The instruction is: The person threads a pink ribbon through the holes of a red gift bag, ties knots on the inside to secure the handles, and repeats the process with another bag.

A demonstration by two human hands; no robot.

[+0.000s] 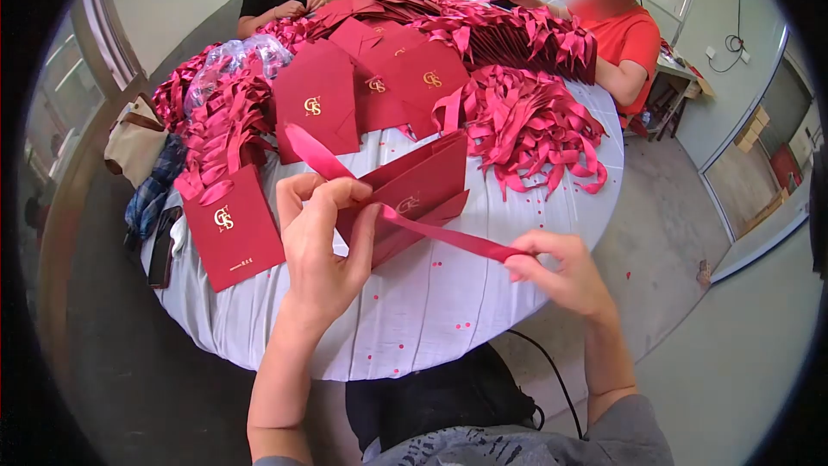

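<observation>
Tilted above the near part of the round table, a dark red paper bag with a gold emblem is gripped at its upper left edge by my left hand. A red ribbon runs from the bag at my left fingers to the right. Its right end is pinched between thumb and fingers of my right hand. Another length of ribbon sticks up behind my left fingers. My left palm hides the bag's left end. To the left lies a flat red bag with a gold emblem and ribbon at its top.
Flat red bags lie beyond my hands. A pile of loose ribbons is at right. Clear plastic rests on ribboned bags at left. Small red dots dot the white tablecloth. Several people sit around the table's far side.
</observation>
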